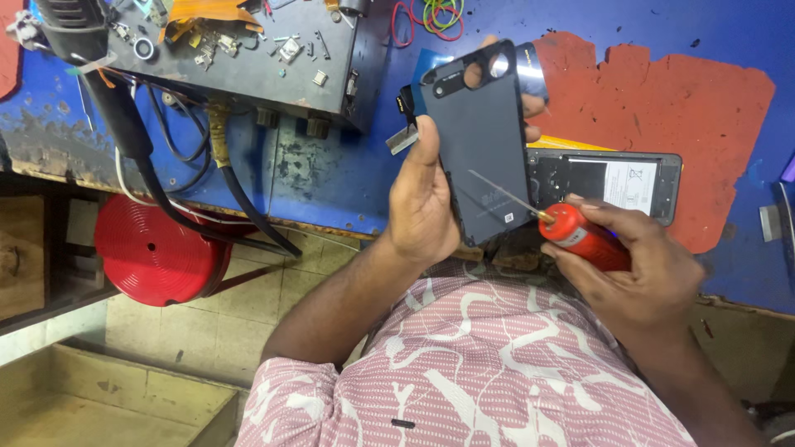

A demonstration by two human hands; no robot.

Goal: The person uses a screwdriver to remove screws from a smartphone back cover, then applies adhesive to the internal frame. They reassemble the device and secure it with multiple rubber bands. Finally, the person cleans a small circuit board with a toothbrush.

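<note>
Gripping 1 phone back cover (484,141) – left hand (422,203), right hand (629,265) clutching 1 red glue bottle (584,236)

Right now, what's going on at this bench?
A person holds a dark phone back cover upright in the left hand. The right hand grips a red bottle whose thin needle tip rests against the cover's inner face. The opened phone body lies flat on the blue workbench, partly on a red mat. A metal tray of small parts sits on the bench further left.
</note>
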